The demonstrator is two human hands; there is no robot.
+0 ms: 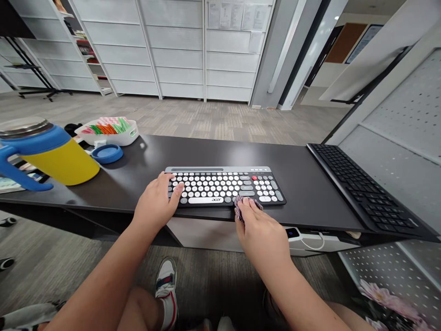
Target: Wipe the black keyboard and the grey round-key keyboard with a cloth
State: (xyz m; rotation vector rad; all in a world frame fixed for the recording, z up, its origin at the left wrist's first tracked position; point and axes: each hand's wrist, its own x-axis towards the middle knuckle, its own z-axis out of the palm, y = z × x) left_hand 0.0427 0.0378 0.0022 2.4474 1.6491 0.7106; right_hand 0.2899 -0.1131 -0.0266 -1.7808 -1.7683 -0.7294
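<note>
A black keyboard (pixel 216 184) with round white and grey keys, a red key and "acer" on its space bar lies along the desk's near edge. My left hand (pixel 155 198) is closed on its left end, thumb over the keys and the other fingers at the upper left corner. My right hand (pixel 260 227) is closed on a crumpled, dark striped cloth (pixel 238 212). That cloth touches the keyboard's lower edge, right of the space bar. Part of the cloth is hidden under my fingers.
On the dark desk (pixel 220 151), a yellow and blue mug (pixel 62 158), a blue lid (pixel 107 153) and a white basket (pixel 132 133) with colourful contents stand left. A second black keyboard (pixel 365 184) lies at the right, beside a perforated panel (pixel 409 110). Pink flowers (pixel 389 301) are below.
</note>
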